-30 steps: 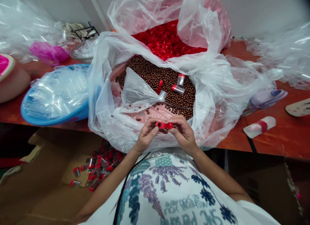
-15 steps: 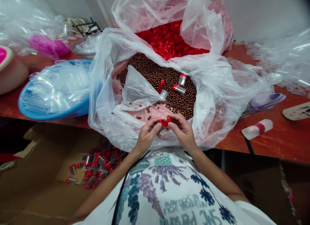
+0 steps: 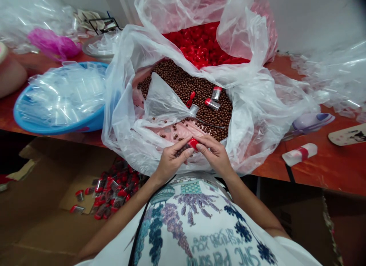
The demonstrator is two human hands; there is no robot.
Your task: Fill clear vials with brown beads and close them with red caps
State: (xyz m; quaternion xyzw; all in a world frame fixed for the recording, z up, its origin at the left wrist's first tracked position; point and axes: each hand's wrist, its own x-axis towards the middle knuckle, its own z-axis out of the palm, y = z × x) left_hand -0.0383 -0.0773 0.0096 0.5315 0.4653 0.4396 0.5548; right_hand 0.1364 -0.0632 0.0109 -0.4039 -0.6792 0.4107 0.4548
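My left hand [image 3: 171, 159] is closed around a small clear container [image 3: 182, 149] with brown balls inside. Its red cap [image 3: 193, 144] is pinched by the fingers of my right hand [image 3: 215, 155]. Both hands meet over the near edge of an open plastic bag [image 3: 134, 151], just in front of my shirt. Brown balls [image 3: 183, 77] fill the back of the bag. Among them lie a red scoop [image 3: 190, 99], a clear plastic funnel [image 3: 161, 96] and two small red-capped containers, one upper [image 3: 216, 92] and one lower [image 3: 212, 103].
Behind stands a bag of red caps [image 3: 197, 44]. On the left a blue basin [image 3: 60, 131] holds clear empty tubes. Below the table, several filled containers [image 3: 111, 193] lie in a cardboard box [image 3: 37, 220]. A white roll with a red band [image 3: 299, 154] rests at right.
The red cap, open and between both hands before, now sits closed on the container. My hands have come closer together. The view has shifted slightly.
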